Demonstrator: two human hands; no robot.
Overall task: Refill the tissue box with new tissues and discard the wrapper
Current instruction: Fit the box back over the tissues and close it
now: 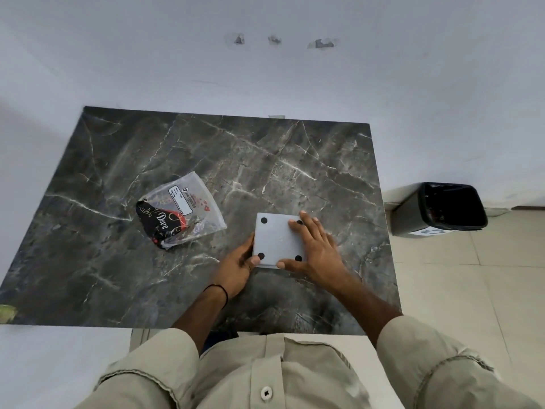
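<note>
Here the grey tissue box [277, 240] lies underside up, four black feet showing, on the marble worktop [265, 154], near its front edge and right of middle. The left hand [236, 268] grips the box's left side; the right hand [317, 249] lies flat on top, fingers spread. The crumpled wrapper [180, 209] lies just left of the box, apart from it. A black bin [442, 208] stands on the floor past the right edge.

Both forearms reach forward, bare below the beige sleeves [156, 367], the left one with a thin black band [220, 293] round the wrist. The left hand [236, 267] grips the near left corner of the grey box [274, 240], thumb on top and fingers against its left side. The right hand [317, 249] lies flat on the box's top, fingers straight and spread, thumb along the near edge.
</note>
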